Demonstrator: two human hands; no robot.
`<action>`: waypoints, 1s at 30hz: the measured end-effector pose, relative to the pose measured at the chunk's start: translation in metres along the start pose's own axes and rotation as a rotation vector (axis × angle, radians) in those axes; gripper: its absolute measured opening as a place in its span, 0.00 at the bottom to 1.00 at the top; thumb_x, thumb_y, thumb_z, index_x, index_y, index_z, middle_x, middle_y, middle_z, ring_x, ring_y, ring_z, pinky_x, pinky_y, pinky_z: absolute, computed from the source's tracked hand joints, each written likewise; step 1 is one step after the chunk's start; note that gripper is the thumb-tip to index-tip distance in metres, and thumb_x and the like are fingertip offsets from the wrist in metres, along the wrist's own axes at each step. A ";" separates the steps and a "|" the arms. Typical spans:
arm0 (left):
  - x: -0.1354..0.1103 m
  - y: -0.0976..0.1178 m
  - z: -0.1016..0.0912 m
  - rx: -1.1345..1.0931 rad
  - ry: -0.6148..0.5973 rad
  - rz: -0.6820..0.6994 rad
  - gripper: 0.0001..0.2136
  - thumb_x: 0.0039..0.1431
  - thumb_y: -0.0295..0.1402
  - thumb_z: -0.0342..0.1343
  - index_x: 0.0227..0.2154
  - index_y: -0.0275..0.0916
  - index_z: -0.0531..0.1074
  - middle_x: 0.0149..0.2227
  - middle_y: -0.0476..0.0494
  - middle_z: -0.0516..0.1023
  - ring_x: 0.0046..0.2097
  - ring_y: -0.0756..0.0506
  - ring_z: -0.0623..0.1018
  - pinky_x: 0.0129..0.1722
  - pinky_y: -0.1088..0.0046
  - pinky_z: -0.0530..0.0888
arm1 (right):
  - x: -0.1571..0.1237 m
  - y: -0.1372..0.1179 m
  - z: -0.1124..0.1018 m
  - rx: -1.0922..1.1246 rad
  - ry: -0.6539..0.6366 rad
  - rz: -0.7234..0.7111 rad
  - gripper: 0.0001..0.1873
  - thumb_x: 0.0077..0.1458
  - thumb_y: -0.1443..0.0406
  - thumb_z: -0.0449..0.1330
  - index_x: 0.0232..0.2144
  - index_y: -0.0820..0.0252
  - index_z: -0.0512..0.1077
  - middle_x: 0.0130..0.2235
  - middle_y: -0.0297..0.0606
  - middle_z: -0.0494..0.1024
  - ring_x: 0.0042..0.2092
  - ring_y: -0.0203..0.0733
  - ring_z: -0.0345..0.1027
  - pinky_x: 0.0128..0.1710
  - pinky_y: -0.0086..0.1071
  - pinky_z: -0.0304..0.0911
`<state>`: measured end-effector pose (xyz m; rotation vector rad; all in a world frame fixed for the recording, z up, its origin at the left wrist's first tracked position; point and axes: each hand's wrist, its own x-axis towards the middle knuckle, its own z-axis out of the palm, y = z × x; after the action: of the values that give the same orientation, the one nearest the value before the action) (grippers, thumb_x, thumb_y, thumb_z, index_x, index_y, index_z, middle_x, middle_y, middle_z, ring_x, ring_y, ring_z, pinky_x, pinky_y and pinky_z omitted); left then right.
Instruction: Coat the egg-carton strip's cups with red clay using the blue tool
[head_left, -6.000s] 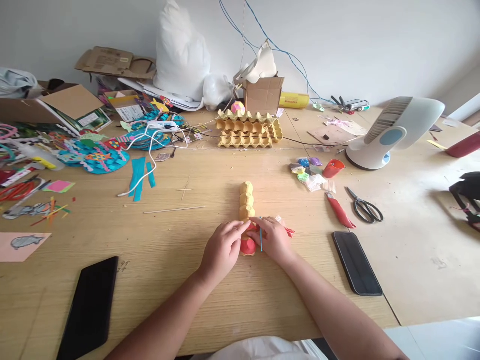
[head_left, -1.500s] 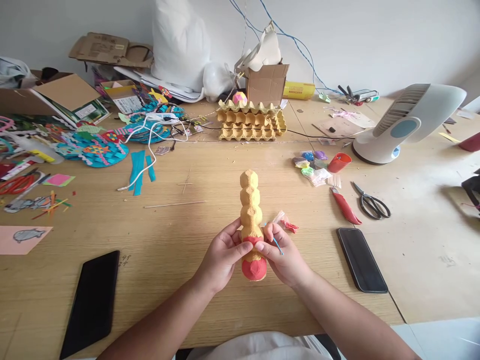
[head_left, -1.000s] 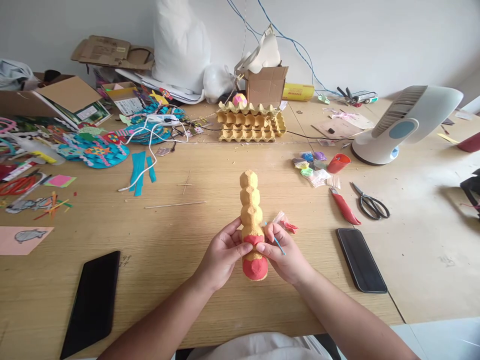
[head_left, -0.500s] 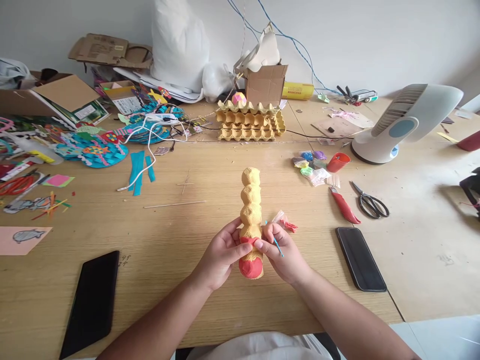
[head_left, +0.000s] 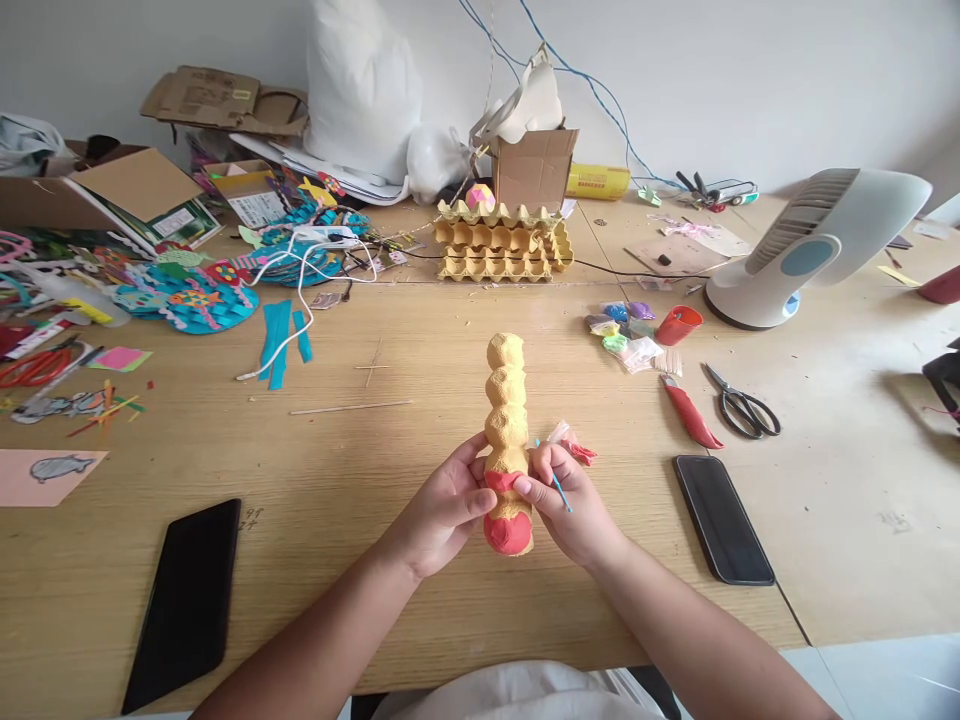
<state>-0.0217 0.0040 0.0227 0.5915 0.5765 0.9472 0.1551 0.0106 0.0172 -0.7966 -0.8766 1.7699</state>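
Observation:
A yellow egg-carton strip (head_left: pixel 507 425) with a row of bumps points away from me above the table. Red clay (head_left: pixel 508 533) covers its nearest bump, and a second red patch (head_left: pixel 502 481) lies across the strip farther up. My left hand (head_left: pixel 450 505) grips the strip's left side, thumb close to the upper patch. On the right side, my right hand (head_left: pixel 570 500) holds the strip too, its thumb pressing the upper red patch. A thin blue stick (head_left: pixel 562 494) is tucked in the fingers of my right hand. Behind that hand lies a plastic bag with red clay (head_left: pixel 577 450).
Scissors (head_left: pixel 746 405), a red-handled knife (head_left: pixel 690 412) and a phone (head_left: pixel 722 518) lie at right, before a white fan (head_left: pixel 810 250). A black tablet (head_left: pixel 184 605) is at left. Egg cartons (head_left: pixel 495 250) stand at the back, with clay packets (head_left: pixel 619 330) nearer.
My left thumb has drawn back slightly from the upper red patch. The strip and both hands appear shifted a little to the right, as does the whole view slightly.

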 end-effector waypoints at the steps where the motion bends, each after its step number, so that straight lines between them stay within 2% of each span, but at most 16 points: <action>1: -0.001 0.001 0.000 -0.011 -0.006 -0.007 0.31 0.53 0.33 0.71 0.60 0.46 0.69 0.47 0.43 0.80 0.47 0.46 0.79 0.47 0.72 0.73 | 0.000 -0.001 0.000 -0.001 -0.005 0.007 0.26 0.52 0.61 0.74 0.25 0.56 0.57 0.26 0.26 0.60 0.29 0.34 0.49 0.32 0.31 0.47; 4: -0.002 0.002 0.001 0.019 0.038 0.001 0.27 0.57 0.32 0.68 0.58 0.47 0.69 0.45 0.45 0.81 0.46 0.47 0.79 0.45 0.73 0.73 | -0.001 -0.003 0.001 0.017 -0.027 0.066 0.26 0.50 0.60 0.75 0.26 0.56 0.57 0.26 0.26 0.61 0.30 0.34 0.51 0.32 0.30 0.48; 7: -0.003 0.002 0.001 0.062 0.055 0.012 0.26 0.57 0.31 0.67 0.58 0.45 0.68 0.42 0.45 0.81 0.44 0.46 0.79 0.42 0.73 0.74 | -0.003 -0.003 0.004 0.046 -0.038 0.100 0.28 0.47 0.60 0.76 0.27 0.55 0.57 0.28 0.26 0.63 0.31 0.35 0.53 0.33 0.30 0.50; 16: 0.000 -0.005 0.008 0.133 0.070 0.087 0.25 0.56 0.34 0.68 0.55 0.42 0.70 0.41 0.43 0.81 0.43 0.45 0.79 0.44 0.68 0.75 | -0.008 0.002 0.006 0.009 0.014 0.065 0.27 0.50 0.61 0.74 0.28 0.54 0.55 0.27 0.26 0.60 0.31 0.36 0.50 0.31 0.30 0.48; 21: 0.000 -0.007 0.010 0.156 0.112 0.098 0.24 0.56 0.35 0.68 0.54 0.41 0.70 0.41 0.42 0.81 0.42 0.44 0.79 0.42 0.70 0.74 | -0.008 0.002 0.007 0.022 0.044 0.052 0.27 0.51 0.60 0.74 0.27 0.54 0.56 0.27 0.26 0.60 0.30 0.36 0.49 0.30 0.29 0.47; 30: 0.000 -0.011 0.006 0.149 0.180 0.075 0.21 0.58 0.33 0.65 0.54 0.41 0.72 0.42 0.43 0.81 0.41 0.47 0.78 0.42 0.72 0.72 | -0.007 0.003 0.010 0.038 0.099 0.094 0.28 0.48 0.59 0.75 0.26 0.55 0.55 0.28 0.26 0.61 0.31 0.35 0.54 0.33 0.29 0.51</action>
<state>-0.0110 -0.0029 0.0194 0.6687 0.7960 1.0410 0.1480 0.0010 0.0208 -0.9055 -0.7492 1.8066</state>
